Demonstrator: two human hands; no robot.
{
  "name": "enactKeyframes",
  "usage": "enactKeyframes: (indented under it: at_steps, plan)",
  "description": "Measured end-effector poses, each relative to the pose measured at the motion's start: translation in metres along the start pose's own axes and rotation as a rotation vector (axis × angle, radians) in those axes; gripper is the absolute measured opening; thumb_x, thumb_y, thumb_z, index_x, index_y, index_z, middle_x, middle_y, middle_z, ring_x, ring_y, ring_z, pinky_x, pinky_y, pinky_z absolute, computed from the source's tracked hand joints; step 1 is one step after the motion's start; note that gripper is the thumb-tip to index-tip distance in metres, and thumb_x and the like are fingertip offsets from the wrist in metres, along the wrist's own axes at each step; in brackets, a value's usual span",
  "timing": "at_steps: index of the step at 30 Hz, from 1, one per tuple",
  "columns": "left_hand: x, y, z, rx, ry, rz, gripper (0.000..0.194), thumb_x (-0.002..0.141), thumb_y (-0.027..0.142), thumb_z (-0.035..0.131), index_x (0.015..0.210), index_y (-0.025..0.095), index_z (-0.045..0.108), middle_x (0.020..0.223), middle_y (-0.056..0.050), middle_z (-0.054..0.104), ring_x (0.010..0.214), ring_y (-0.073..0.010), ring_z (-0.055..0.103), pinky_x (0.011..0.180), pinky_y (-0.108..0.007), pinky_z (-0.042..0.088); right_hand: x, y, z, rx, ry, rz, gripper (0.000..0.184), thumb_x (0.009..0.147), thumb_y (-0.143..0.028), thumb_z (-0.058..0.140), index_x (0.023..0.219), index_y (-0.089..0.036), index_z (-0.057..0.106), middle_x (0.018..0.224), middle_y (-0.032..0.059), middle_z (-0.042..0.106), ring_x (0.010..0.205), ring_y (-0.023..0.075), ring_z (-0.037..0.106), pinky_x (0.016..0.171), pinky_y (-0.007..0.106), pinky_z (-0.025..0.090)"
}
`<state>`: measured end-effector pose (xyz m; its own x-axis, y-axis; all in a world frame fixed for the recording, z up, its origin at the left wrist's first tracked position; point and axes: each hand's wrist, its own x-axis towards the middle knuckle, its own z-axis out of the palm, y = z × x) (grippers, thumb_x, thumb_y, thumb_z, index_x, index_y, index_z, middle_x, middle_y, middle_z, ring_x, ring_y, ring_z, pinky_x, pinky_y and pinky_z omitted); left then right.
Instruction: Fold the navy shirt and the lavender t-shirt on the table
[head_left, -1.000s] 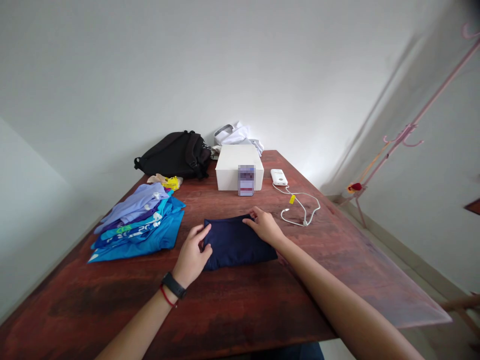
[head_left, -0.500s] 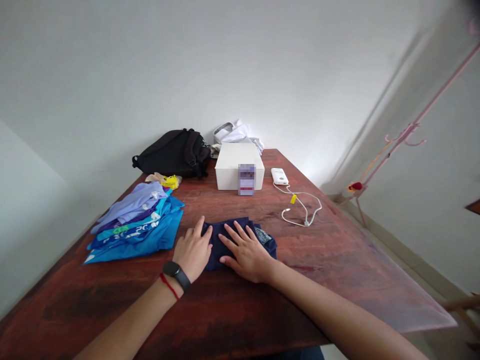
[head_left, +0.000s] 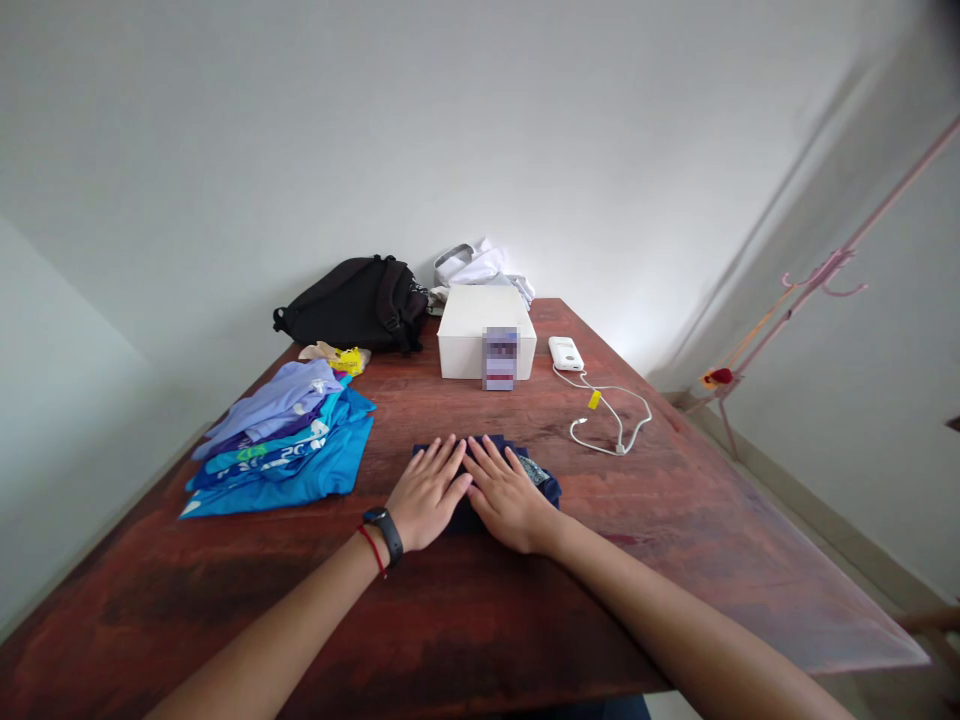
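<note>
since the earlier frame, the left hand (head_left: 427,500) has shifted inward from the left edge of the navy cloth (head_left: 468,518) and now lies on top of it, alongside the right hand (head_left: 510,500), which remains on the cloth.

condition of grip: both hands are flat, palms down, fingers fanned and pinching nothing. the two hands angle toward each other, fingertips near the far edge of the cloth; whether the thumbs touch cannot be told.

the cloth lies folded on the bench (head_left: 300,610), directly in front of the person, mostly covered by the hands. a patterned patch (head_left: 534,470) shows at its right side.

the left wrist carries a dark wristband (head_left: 385,532) and, next to it, a red cord (head_left: 373,550).

surroundings: a pile of clothes (head_left: 281,465), blue and lilac, sits to the left, well apart from the cloth. a white box (head_left: 465,355) stands beyond the hands. a white power bank (head_left: 565,353) with its cable (head_left: 611,405) lies to the right.
</note>
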<state>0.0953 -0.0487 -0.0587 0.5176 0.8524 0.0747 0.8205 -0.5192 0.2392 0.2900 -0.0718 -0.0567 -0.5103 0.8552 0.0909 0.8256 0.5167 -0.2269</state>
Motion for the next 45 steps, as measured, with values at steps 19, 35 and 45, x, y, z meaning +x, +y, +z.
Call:
enactKeyframes:
  at_steps: [19, 35, 45]
  plan:
    - [-0.007, 0.006, -0.012, 0.081, -0.084, -0.074, 0.081, 0.089, 0.074, 0.048, 0.158, 0.038, 0.028, 0.169, -0.012, 0.011, 0.152, -0.0448, 0.011, 0.116, -0.065, 0.022, -0.021, 0.022, -0.007, 0.088, 0.015, 0.23, 0.076, 0.1, -0.065, 0.031, 0.162, -0.022, 0.02, 0.169, 0.0077, 0.012, 0.155, 0.0331, 0.012, 0.121, 0.058, 0.02]
    - [-0.001, 0.025, -0.022, 0.083, -0.133, -0.062, 0.091, 0.088, 0.077, 0.045, 0.159, 0.023, 0.031, 0.167, -0.017, 0.01, 0.153, -0.0428, 0.006, 0.118, -0.068, 0.003, -0.049, 0.061, -0.004, 0.625, 0.564, 0.334, 0.063, 0.101, -0.061, 0.028, 0.132, -0.021, 0.065, 0.156, 0.0097, 0.045, 0.148, 0.0278, 0.035, 0.121, 0.049, 0.029]
    - [0.038, 0.073, 0.018, 0.012, 0.064, 0.047, 0.08, 0.094, 0.071, 0.04, 0.158, 0.024, 0.034, 0.168, -0.013, 0.011, 0.153, -0.0434, 0.008, 0.119, -0.067, 0.009, -0.047, 0.101, -0.01, 1.063, 0.752, 0.525, 0.063, 0.095, -0.07, 0.036, 0.1, -0.021, 0.075, 0.133, 0.0102, 0.067, 0.131, 0.0289, 0.056, 0.111, 0.047, 0.042]
